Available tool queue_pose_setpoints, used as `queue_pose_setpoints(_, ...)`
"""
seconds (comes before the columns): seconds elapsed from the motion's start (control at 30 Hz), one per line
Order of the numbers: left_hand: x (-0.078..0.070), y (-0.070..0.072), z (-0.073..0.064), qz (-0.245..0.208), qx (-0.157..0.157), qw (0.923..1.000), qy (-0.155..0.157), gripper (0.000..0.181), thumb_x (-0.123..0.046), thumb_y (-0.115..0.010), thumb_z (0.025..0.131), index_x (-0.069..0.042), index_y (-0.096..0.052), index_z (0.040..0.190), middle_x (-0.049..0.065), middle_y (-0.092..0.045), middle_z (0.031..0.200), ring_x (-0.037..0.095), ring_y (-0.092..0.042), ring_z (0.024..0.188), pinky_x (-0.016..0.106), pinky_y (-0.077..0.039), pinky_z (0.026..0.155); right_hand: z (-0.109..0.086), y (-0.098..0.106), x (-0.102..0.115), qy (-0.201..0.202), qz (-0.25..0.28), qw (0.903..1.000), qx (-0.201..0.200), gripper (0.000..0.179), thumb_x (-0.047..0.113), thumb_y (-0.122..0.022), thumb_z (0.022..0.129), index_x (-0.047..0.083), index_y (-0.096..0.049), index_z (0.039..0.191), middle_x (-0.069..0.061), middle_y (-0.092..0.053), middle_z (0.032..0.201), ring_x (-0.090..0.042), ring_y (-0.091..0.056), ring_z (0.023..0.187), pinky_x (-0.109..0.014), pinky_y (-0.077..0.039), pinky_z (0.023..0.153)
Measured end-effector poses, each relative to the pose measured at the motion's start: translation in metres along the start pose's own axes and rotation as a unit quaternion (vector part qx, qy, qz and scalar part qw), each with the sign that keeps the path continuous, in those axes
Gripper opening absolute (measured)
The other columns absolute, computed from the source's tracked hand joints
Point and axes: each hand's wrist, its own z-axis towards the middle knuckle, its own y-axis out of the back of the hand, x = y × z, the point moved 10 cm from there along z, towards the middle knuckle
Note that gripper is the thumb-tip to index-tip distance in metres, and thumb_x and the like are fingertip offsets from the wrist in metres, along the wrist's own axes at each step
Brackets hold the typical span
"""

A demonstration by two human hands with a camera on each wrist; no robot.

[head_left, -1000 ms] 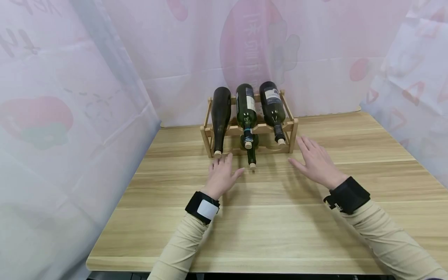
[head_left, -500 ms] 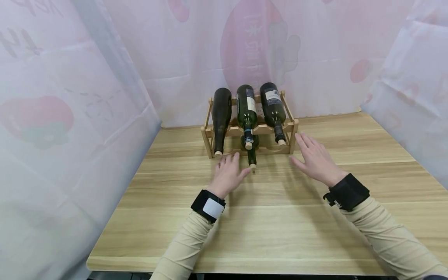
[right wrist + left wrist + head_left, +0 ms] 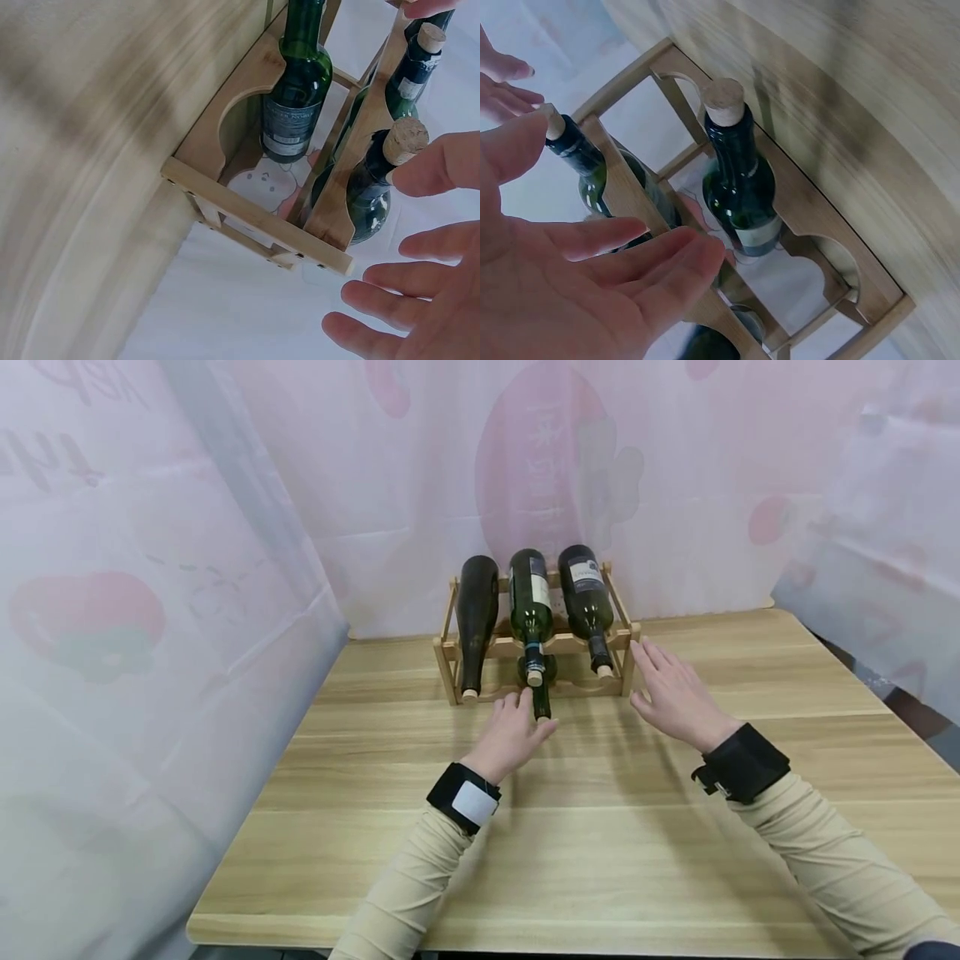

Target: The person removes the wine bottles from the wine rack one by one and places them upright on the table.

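A small two-tier wooden wine rack (image 3: 566,644) holds corked wine bottles lying with their necks forward. On its upper tier are a dark bottle (image 3: 476,610), a labelled green bottle (image 3: 530,597) in the middle and another labelled bottle (image 3: 586,600) at right. Below the middle one lies a lower green bottle (image 3: 739,176), partly hidden in the head view. My left hand (image 3: 510,739), fingers spread, is near the lower bottle's neck; whether it touches I cannot tell. My right hand (image 3: 678,700) extends its fingers beside the rack's right front post, holding nothing.
The rack stands at the back of a wood-grain table (image 3: 600,877). Behind and to the left hangs a pale printed cloth (image 3: 405,477); another cloth (image 3: 885,527) hangs at right, with a gap beside the table's right edge.
My left hand has moved rightward, from below the dark left bottle's cork to the lower middle bottle's neck. My right hand has barely moved. The bottles stay in place; the head view shifts slightly.
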Motion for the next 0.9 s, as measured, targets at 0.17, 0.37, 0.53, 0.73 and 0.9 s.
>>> queue_pose_setpoints(0.17,-0.009,-0.004,0.004,0.0,0.006,1.0,-0.006,0.074,-0.05,-0.047,0.098,0.003,-0.029,0.147,0.026,-0.039,0.147,0.037,-0.039,0.136,0.045,-0.034,0.114,0.003,0.0,0.002,0.002,0.003,1.0,0.006,0.068,0.011,-0.055,0.089,-0.012,-0.026,0.146,-0.036,-0.026,0.15,-0.052,-0.033,0.134,-0.063,-0.031,0.108)
queue_pose_setpoints(0.37,-0.016,-0.006,0.007,0.006,0.013,0.9999,-0.008,0.073,-0.049,-0.046,0.099,0.005,-0.031,0.146,0.026,-0.042,0.146,0.037,-0.04,0.135,0.045,-0.035,0.114,0.006,0.003,0.004,0.012,0.001,0.9999,-0.003,0.067,0.011,-0.056,0.089,-0.013,-0.026,0.145,-0.036,-0.026,0.15,-0.051,-0.034,0.134,-0.062,-0.031,0.109)
queue_pose_setpoints(0.53,-0.022,-0.007,0.008,0.011,0.02,0.9997,-0.011,0.075,-0.051,-0.045,0.099,0.006,-0.032,0.146,0.025,-0.045,0.144,0.037,-0.042,0.134,0.044,-0.037,0.112,0.009,0.006,0.006,0.019,-0.005,0.9997,-0.016,0.067,0.009,-0.058,0.088,-0.013,-0.028,0.144,-0.035,-0.03,0.149,-0.05,-0.035,0.134,-0.061,-0.033,0.108)
queue_pose_setpoints(0.73,-0.03,-0.008,0.012,0.009,0.021,0.9997,-0.012,0.075,-0.051,-0.044,0.099,0.004,-0.029,0.148,0.023,-0.044,0.146,0.037,-0.042,0.136,0.046,-0.041,0.109,0.012,0.009,0.008,0.027,-0.009,0.9995,-0.015,0.067,0.008,-0.057,0.086,-0.012,-0.03,0.144,-0.035,-0.03,0.149,-0.05,-0.037,0.132,-0.061,-0.034,0.107)
queue_pose_setpoints(0.9,-0.036,-0.007,0.018,-0.007,0.018,0.9997,-0.012,0.077,-0.052,-0.044,0.099,0.004,-0.027,0.149,0.022,-0.044,0.146,0.036,-0.043,0.136,0.046,-0.044,0.106,0.013,0.011,0.008,0.028,-0.01,0.9995,-0.011,0.067,0.007,-0.056,0.086,-0.012,-0.029,0.144,-0.035,-0.03,0.149,-0.05,-0.037,0.132,-0.061,-0.034,0.107)
